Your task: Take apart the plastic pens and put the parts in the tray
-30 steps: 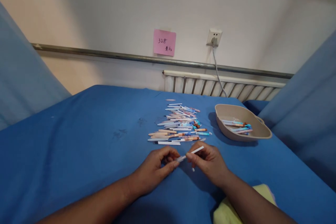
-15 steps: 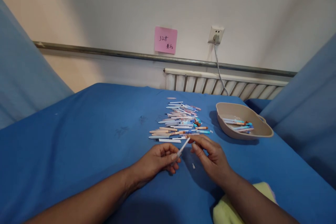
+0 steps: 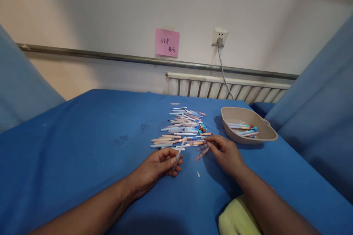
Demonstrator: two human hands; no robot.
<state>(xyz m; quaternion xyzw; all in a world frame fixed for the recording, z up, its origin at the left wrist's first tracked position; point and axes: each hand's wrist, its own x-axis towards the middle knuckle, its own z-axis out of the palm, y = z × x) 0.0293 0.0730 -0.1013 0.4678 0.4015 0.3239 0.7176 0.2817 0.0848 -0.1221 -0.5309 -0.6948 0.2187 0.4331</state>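
My left hand (image 3: 162, 163) is closed around a slim pen piece (image 3: 179, 150), apparently a pale barrel with a white refill sticking up and tilted right. At the right end of the pile of pen parts (image 3: 176, 130), my right hand (image 3: 226, 154) pinches a clear, pink-patterned pen barrel (image 3: 203, 153), slightly blurred. The pile holds several white refills, peach and pale blue barrels, and brown and blue pieces. A small white tip (image 3: 198, 174) lies on the blue sheet between my hands.
A beige basin (image 3: 248, 140) with several pens stands at the right. A yellow-green cloth (image 3: 237, 218) lies below my right forearm. Behind the blue-covered surface (image 3: 82, 136) are a radiator (image 3: 201, 86), a metal rail (image 3: 110, 55) and a plugged-in cable (image 3: 224, 69).
My right hand has moved away from the left hand's pen piece to the pile's right end, where a pink-patterned barrel now shows at its fingers. The left hand has tilted its piece more upright.
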